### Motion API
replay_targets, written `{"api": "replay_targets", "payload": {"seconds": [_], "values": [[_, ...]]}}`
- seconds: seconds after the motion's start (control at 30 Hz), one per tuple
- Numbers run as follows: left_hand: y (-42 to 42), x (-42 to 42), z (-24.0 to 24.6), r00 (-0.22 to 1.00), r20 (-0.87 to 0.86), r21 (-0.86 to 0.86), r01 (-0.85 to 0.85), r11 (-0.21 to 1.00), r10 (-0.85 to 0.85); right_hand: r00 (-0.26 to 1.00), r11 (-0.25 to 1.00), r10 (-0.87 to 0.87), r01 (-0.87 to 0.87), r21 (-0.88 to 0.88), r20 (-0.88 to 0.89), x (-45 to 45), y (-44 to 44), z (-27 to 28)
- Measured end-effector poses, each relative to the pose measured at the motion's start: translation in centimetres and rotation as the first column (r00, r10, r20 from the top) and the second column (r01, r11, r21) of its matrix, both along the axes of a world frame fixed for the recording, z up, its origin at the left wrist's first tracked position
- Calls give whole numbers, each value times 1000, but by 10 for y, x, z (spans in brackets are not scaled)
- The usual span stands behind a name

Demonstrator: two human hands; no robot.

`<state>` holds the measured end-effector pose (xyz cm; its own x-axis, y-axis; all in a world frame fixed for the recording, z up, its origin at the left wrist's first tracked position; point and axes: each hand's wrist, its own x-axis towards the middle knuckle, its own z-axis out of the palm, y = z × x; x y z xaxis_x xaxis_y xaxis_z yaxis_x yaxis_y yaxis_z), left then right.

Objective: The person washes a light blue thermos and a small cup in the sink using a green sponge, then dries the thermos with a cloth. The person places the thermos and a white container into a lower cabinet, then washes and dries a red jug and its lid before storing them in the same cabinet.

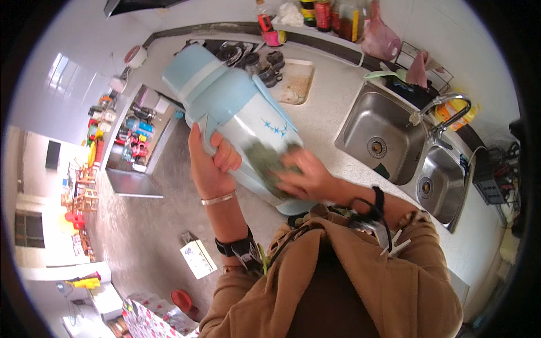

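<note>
A light blue and white thermos flask (249,114) with a blue lid and small blue star marks is held tilted before me. My left hand (217,162) is closed around the flask's side handle. On the flask's white body, my right hand (302,175) presses a dark green cloth (264,162); both are blurred. The flask's base is near my jacket. Part of the flask's surface is hidden under the cloth and fingers.
At the right is a two-bowl steel sink (382,131) with a curved faucet (452,99). A tray (302,84) and gas stove (230,50) lie behind the flask. Bottles (323,14) line a shelf. A white box (198,258) is on the floor.
</note>
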<state>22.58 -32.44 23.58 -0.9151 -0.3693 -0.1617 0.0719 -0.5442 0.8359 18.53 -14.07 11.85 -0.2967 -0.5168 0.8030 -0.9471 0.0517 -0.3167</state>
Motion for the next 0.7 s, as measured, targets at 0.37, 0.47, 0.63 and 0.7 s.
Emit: {"api": "replay_targets", "payload": {"seconds": [0.37, 0.47, 0.63, 0.7], "values": [[3, 12, 10, 997, 53, 26, -57, 998, 56, 986, 986, -156, 153, -60, -54, -35, -58, 66], [8, 14, 6, 987, 92, 23, -135, 991, 132, 993, 992, -89, 96, -82, 78, -3, -49, 40], [15, 22, 4, 997, -3, -59, -74, 996, 74, 961, 967, -193, 221, -130, 200, -53, -87, 66], [21, 35, 7, 994, -21, -72, -112, 991, 111, 805, 951, -134, 268, -153, 578, -83, -94, 106]]}}
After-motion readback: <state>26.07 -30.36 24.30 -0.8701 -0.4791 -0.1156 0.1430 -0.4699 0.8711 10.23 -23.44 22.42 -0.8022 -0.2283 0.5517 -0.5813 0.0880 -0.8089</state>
